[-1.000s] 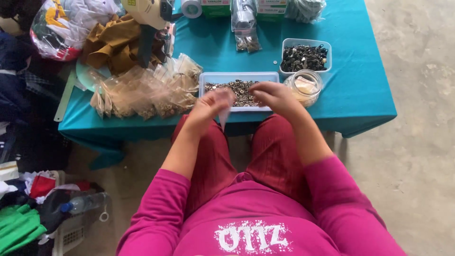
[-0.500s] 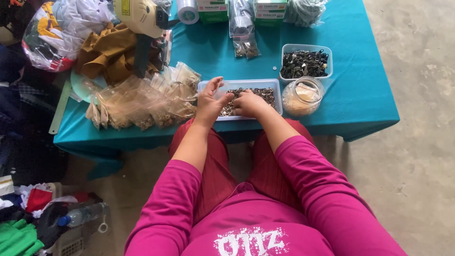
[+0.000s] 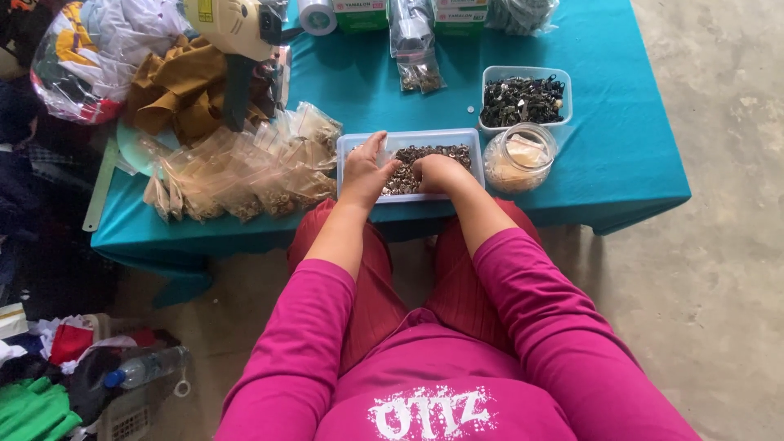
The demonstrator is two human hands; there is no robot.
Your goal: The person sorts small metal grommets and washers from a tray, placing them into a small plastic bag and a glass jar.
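A shallow pale blue tray (image 3: 472, 140) of small metal rings stands at the near edge of the teal table (image 3: 621, 163). My left hand (image 3: 364, 173) rests over the tray's left end with its fingers spread on the rings. My right hand (image 3: 437, 173) is curled down into the rings in the tray's middle; whether it grips any is hidden. My arms are in pink sleeves.
A heap of small clear bags (image 3: 237, 175) holding rings lies left of the tray. A glass jar (image 3: 518, 157) and a tub of dark metal parts (image 3: 523, 98) stand to the right. Brown cloth (image 3: 180, 94), a cream-coloured machine (image 3: 233, 24) and boxes sit farther back. Clutter and a bottle (image 3: 143, 369) lie on the floor at left.
Both hands came down from in front of the tray into it. The left now lies flat on the rings and the right is curled into them.
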